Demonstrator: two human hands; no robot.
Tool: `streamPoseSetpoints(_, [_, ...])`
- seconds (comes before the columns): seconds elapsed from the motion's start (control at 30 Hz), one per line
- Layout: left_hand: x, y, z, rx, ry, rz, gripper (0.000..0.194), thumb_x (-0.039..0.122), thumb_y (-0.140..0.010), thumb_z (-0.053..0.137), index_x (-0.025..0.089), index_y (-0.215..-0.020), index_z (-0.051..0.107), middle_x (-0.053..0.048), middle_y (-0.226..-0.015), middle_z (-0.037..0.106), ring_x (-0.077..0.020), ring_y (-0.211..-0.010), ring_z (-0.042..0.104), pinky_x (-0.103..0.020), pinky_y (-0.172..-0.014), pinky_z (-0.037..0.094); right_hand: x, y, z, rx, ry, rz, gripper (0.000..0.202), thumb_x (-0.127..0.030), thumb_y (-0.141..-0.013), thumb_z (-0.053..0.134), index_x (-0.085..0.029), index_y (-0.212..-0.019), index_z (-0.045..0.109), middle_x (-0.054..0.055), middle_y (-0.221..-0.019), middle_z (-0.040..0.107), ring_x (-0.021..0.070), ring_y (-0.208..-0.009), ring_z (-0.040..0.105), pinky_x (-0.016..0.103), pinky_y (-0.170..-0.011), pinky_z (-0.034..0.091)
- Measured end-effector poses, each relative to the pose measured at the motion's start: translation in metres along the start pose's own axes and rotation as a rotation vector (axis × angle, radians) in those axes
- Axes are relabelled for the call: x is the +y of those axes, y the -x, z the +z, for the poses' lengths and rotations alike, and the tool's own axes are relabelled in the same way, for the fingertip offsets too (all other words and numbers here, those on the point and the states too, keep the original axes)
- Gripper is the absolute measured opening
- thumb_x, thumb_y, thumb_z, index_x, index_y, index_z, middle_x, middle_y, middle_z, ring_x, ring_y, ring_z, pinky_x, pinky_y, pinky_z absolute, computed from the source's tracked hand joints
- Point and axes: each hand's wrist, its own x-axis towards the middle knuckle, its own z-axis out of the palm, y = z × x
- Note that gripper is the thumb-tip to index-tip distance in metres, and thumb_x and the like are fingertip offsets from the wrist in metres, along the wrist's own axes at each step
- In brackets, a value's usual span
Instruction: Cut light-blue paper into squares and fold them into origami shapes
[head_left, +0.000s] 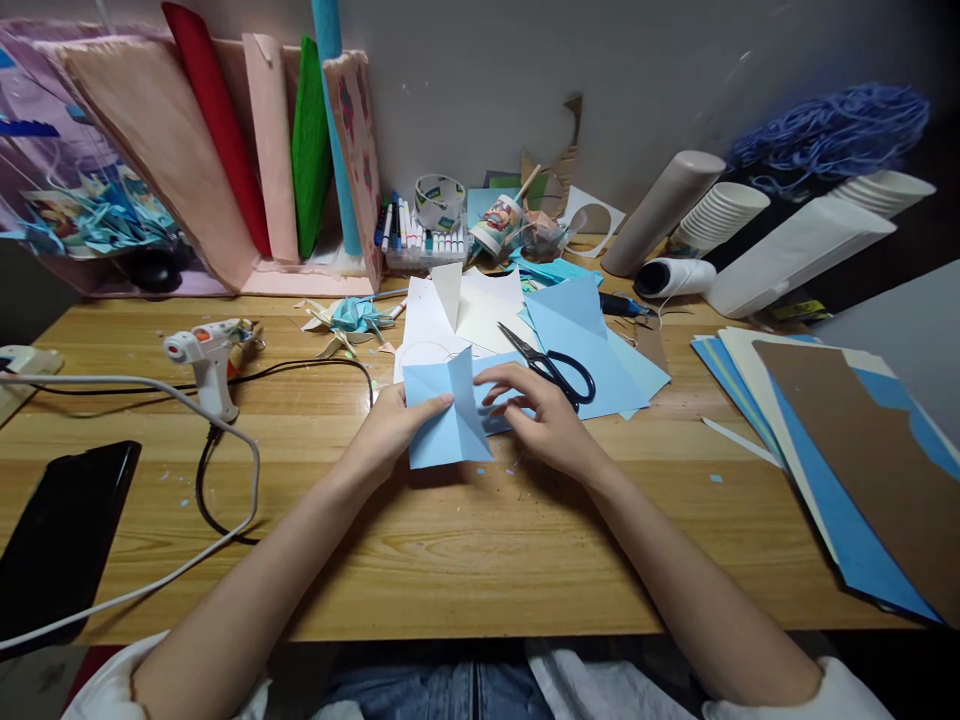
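A small sheet of light blue paper (435, 437) with crossing creases is gripped at its left edge by my left hand (397, 425), thumb on its front face. Its right part stands folded up toward me. Just right of the sheet is my right hand (544, 420), fingers bent and apart, with nothing visible in it. Whether its fingertips touch the paper I cannot tell. Beyond that hand lie black-handled scissors (562, 370), resting on blue paper (574, 320). White paper sheets (487, 305) lie behind the folded sheet.
At left are a white glue gun (210, 365), cables and a black phone (67, 520). A stack of coloured paper and card (847, 450) covers the right side. Along the back stand a marker box (427, 245), paper cups (724, 215), a tube and a pink organiser with paper rolls.
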Motion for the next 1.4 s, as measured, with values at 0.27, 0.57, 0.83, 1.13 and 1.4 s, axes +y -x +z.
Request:
streamPoseSetpoints(0.27, [0.001,0.001,-0.001,0.059,0.029,0.021,0.047,0.031,-0.058,0.076,0.011,-0.098,0.063,-0.011,-0.094,0.069,-0.0181,-0.072,0.063,-0.030,-0.068,0.050,0.002,0.001,0.003,0.087,-0.004,-0.126,0.057,-0.012,-0.071,0.062,-0.033,-0.120,0.042,0.004,-0.113,0.048,0.0150,-0.089,0.054,0.028,-0.070,0.052])
streamPoseSetpoints(0.57, [-0.001,0.000,0.001,0.013,-0.001,0.019,0.042,0.032,-0.059,0.074,0.012,-0.095,0.066,-0.008,-0.088,0.070,-0.0182,-0.073,0.064,-0.028,-0.068,0.050,0.005,-0.002,0.002,0.020,-0.045,0.001,0.006,-0.026,-0.074,0.064,-0.022,-0.078,0.067,0.004,-0.098,0.056,0.0168,-0.090,0.055,0.029,-0.072,0.047])
streamPoseSetpoints(0.83, [0.003,0.001,0.008,-0.091,0.160,0.019,0.044,0.050,-0.077,0.053,0.016,-0.102,0.064,-0.009,-0.095,0.069,-0.0221,-0.087,0.063,-0.033,-0.074,0.050,0.014,-0.003,0.007,0.241,-0.167,0.302,0.023,-0.039,-0.071,0.064,-0.016,-0.070,0.062,0.000,-0.070,0.061,0.0124,-0.064,0.053,0.026,-0.061,0.042])
streamPoseSetpoints(1.13, [0.006,0.008,0.014,0.069,-0.158,0.217,0.039,0.039,-0.059,0.073,0.013,-0.086,0.061,-0.004,-0.085,0.066,-0.0172,-0.080,0.059,-0.027,-0.075,0.045,0.009,-0.002,0.009,0.215,-0.101,0.279,0.022,-0.037,-0.071,0.065,-0.016,-0.069,0.062,0.002,-0.071,0.061,0.0128,-0.065,0.052,0.026,-0.060,0.043])
streamPoseSetpoints(1.4, [0.001,0.006,0.012,0.082,-0.137,0.239,0.029,0.038,-0.063,0.070,0.015,-0.079,0.061,-0.002,-0.081,0.066,-0.0144,-0.075,0.058,-0.024,-0.070,0.043,0.008,0.000,0.012,0.248,-0.051,0.189,0.018,-0.033,-0.072,0.065,-0.017,-0.066,0.061,0.001,-0.069,0.058,0.0128,-0.064,0.051,0.026,-0.060,0.042])
